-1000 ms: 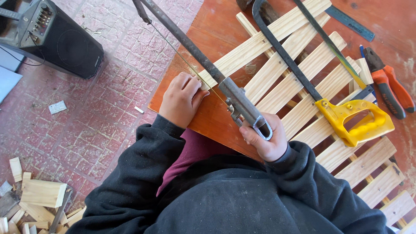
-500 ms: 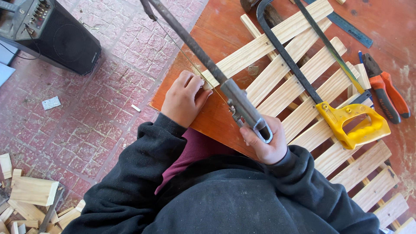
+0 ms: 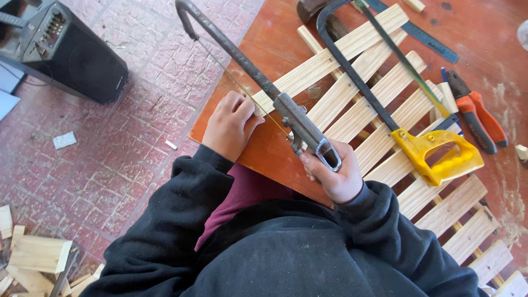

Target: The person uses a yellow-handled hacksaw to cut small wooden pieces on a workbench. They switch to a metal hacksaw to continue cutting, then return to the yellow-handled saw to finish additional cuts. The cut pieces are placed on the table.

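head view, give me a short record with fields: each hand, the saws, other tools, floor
right hand: right hand grips the handle of the grey metal-frame saw
left hand: left hand presses flat on the wooden slat at the table edge
saw blade: thin, crossing the slat end beside the left fingers
table: reddish board carrying a slatted wooden panel
second saw: yellow-handled hacksaw lying on the panel
other tools: orange-handled pliers, dark ruler
floor: black speaker, wood offcuts
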